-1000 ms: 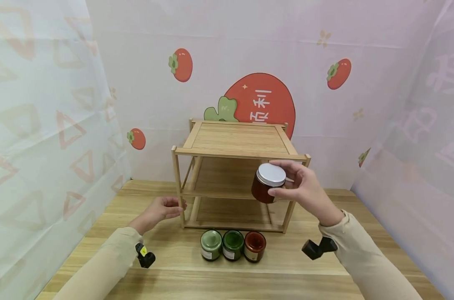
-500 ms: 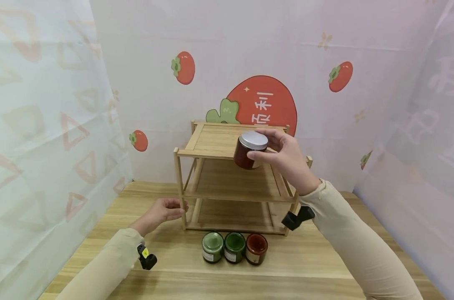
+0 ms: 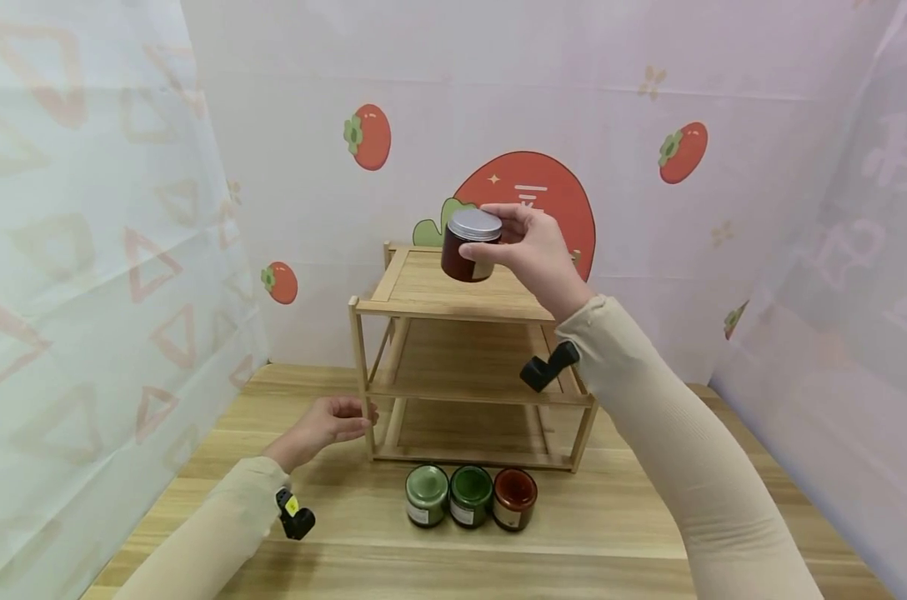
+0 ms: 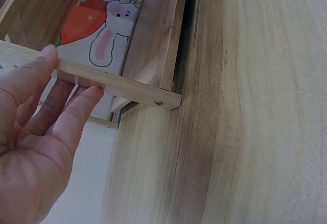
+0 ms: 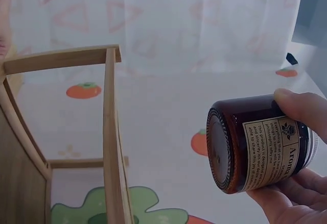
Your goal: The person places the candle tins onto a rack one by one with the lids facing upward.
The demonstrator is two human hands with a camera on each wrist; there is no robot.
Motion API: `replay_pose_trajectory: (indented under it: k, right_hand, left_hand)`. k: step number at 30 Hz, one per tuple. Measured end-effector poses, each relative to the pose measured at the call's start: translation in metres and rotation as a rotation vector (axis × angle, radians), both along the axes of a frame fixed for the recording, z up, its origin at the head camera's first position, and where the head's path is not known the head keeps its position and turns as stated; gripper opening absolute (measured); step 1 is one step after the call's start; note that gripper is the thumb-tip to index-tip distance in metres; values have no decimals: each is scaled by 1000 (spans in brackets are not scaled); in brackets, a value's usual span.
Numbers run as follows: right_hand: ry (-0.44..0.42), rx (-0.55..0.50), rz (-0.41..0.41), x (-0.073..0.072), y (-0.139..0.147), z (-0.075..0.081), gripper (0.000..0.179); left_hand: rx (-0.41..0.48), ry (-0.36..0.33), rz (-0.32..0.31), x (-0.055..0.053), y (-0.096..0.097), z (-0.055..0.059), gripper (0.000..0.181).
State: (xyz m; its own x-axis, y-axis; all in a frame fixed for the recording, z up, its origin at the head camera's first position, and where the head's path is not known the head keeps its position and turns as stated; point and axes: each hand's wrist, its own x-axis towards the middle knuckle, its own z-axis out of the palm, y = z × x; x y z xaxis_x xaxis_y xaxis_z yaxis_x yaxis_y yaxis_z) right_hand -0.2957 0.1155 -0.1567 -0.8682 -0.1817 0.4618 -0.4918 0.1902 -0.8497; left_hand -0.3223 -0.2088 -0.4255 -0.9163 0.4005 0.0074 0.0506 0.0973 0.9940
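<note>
My right hand [image 3: 536, 250] grips a dark amber glass jar [image 3: 459, 257] with a silver lid, held upright over the top shelf of the wooden rack [image 3: 453, 400]. In the right wrist view a beige printed label shows on the jar [image 5: 271, 152], thumb on one side and fingers on the other. My left hand [image 3: 322, 432] pinches the rack's front left post [image 4: 122, 85] between thumb and fingers. In front of the rack three glass jars stand in a row: a light green jar [image 3: 427, 496], a dark green jar [image 3: 471, 496] and a reddish-brown jar [image 3: 514, 498].
The three-tier rack stands on a wood-grain table [image 3: 393, 567]. Behind it hangs a pale cloth backdrop [image 3: 296, 125] with persimmon prints. Similar cloth walls [image 3: 101, 208] close off both sides. Each wrist wears a small black camera [image 3: 549, 367].
My right hand has lifted the amber jar up and to the left, from in front of the middle shelf to over the top one. My left hand stays on the post.
</note>
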Motion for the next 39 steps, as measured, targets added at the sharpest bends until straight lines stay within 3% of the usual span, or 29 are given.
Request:
replay_pose_trajectory:
  k: [9,22,39]
  right_hand:
    - [-34,-15,1,-14,-25,2,60]
    - [-98,-43,26,-30,-54,-18,62]
    - [-134,-10,-39,-37,-69,-34,65]
  left_hand:
    - [-6,-4,1,0,-1,1,41]
    - [-7,-3,13,2,0,2,40]
    - [0,5,2,1,1,1,38]
